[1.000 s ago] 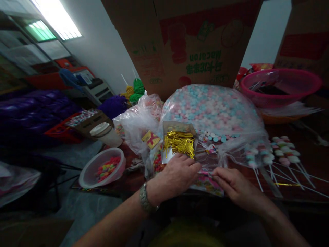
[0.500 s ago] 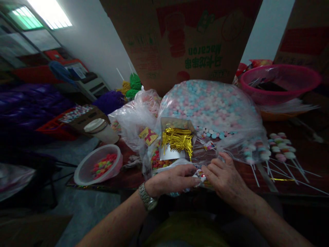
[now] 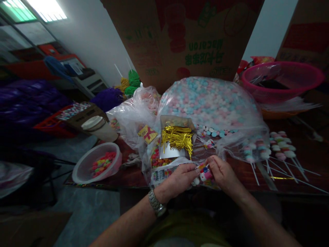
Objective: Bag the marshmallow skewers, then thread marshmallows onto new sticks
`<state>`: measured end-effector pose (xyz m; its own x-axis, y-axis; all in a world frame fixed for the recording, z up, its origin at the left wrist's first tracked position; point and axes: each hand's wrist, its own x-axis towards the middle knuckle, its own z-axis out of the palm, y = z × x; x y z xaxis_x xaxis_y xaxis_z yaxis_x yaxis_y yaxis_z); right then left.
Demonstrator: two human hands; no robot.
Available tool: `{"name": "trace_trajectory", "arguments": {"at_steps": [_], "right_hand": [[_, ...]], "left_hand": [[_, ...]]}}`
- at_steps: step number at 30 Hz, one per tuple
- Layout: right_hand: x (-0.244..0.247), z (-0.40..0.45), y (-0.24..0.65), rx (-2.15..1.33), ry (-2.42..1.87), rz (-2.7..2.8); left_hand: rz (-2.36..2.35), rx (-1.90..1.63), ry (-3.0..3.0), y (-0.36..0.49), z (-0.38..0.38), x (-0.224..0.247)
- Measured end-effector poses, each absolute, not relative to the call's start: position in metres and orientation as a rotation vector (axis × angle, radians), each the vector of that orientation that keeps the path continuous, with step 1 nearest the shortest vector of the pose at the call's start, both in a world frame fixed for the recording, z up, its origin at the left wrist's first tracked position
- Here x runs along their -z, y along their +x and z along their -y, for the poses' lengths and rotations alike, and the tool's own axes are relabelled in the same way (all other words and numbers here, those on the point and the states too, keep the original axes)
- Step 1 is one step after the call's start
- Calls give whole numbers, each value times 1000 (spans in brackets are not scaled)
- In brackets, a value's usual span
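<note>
My left hand point(image 3: 178, 180), with a metal watch point(image 3: 156, 203) on its wrist, is closed on the left side of a small printed candy wrapper point(image 3: 205, 175). The wrapper is clear plastic with a colourful cartoon print, and whitish pieces show at its lower left. Fingers of my right hand point(image 3: 223, 173) pinch its right side near the top. Just beyond the hands, gold twist ties point(image 3: 177, 139) fill an open box point(image 3: 167, 153). Another small printed wrapper point(image 3: 209, 143) lies behind my right hand. My fingers partly cover the wrapper I hold.
A large clear bag of pastel candies point(image 3: 210, 99) stands behind the ties. Candy skewers point(image 3: 281, 145) lie at right, below a pink basket point(image 3: 282, 82). A white bowl point(image 3: 83, 168) of bright candies sits at the table's left edge. A cardboard box point(image 3: 169, 58) rises behind.
The hands have drawn slightly apart, and more of the printed wrapper shows between them. My right hand has turned, with its fingers now pinching near the wrapper's top. The view has shifted slightly.
</note>
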<state>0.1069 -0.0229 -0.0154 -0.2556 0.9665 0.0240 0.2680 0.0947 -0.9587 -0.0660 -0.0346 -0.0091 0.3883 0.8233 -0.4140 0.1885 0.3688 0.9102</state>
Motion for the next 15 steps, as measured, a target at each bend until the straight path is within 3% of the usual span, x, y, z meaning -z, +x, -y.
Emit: {"name": "trace_trajectory", "arguments": {"at_steps": [5, 12, 15], "right_hand": [[28, 30, 101, -1522, -1093, 1348], [31, 47, 81, -1267, -1234, 1496], [20, 42, 88, -909, -1197, 1854]], "left_hand": [[-1157, -645, 1302, -65, 35, 3], [-990, -425, 1443, -74, 38, -12], [-977, -324, 1383, -79, 38, -16]]}}
